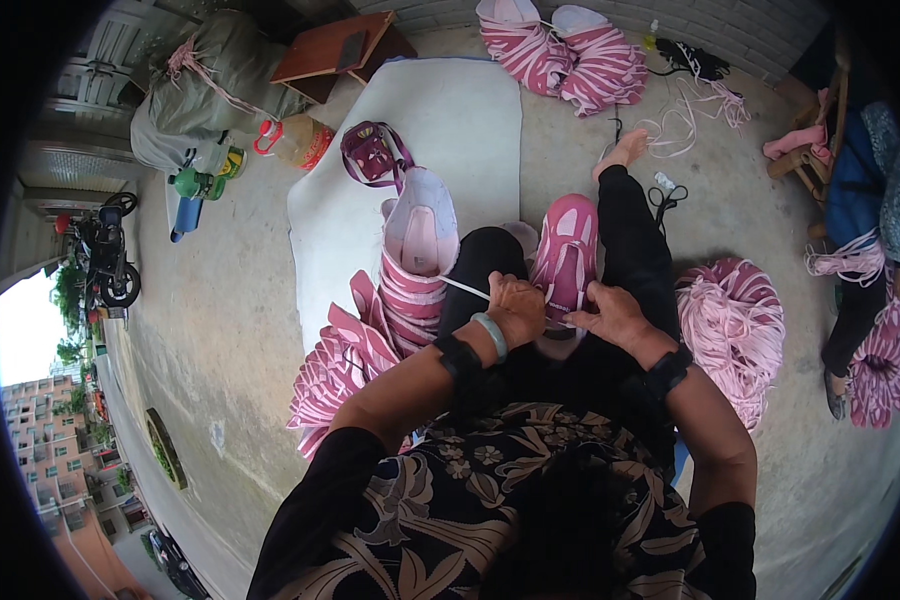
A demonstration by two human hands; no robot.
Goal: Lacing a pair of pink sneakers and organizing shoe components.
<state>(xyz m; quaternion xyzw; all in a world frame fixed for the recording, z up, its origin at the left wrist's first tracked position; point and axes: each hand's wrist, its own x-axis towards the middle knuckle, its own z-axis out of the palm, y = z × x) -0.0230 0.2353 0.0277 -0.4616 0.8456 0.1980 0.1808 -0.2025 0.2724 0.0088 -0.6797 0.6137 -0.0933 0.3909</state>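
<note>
A pink shoe upper (567, 245) with a magenta middle lies between my knees, toe pointing away from me. My left hand (516, 308) is closed at its left edge, pinching a thin white lace (464, 288) that sticks out to the left. At the other edge my right hand (615, 318) grips the upper near its heel end, thumb on top. The tips of several fingers are hidden under the upper. Beside my left knee stands a stack of nested pink-and-white uppers (417, 285), with a pale lining showing on top. More striped uppers (338, 375) lie fanned out next to it.
A bundle of pink laces and uppers (732, 325) sits right of my leg. Farther off are a white sheet (470, 130), a purple bag (372, 155), black scissors (665, 205), coiled uppers (600, 65) and an oil jug (300, 140). Another person's leg (850, 325) shows at right.
</note>
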